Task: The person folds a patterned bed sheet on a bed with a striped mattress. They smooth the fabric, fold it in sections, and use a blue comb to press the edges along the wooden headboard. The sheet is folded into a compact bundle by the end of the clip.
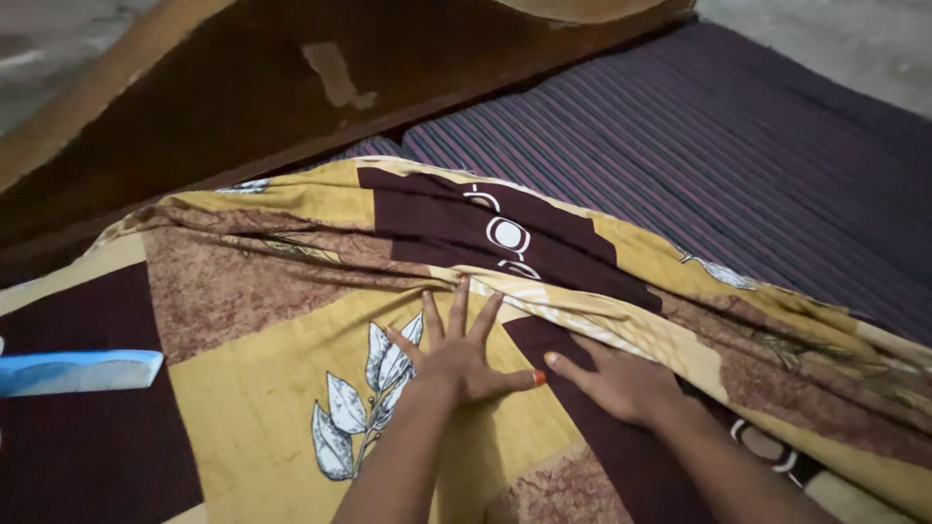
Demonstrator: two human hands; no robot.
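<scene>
I have both hands flat on the sheet [291,388], which lies over the near part of the mattress [728,165]. My left hand [456,354] presses with fingers spread wide; my right hand [616,383] lies just beside it, fingers loosely together, holding nothing. I judge this as smoothing the sheet toward its bunched fold [602,315]. Next calls for pushing that ridge farther across the striped mattress. The fold's long axis runs from far left to near right.
</scene>
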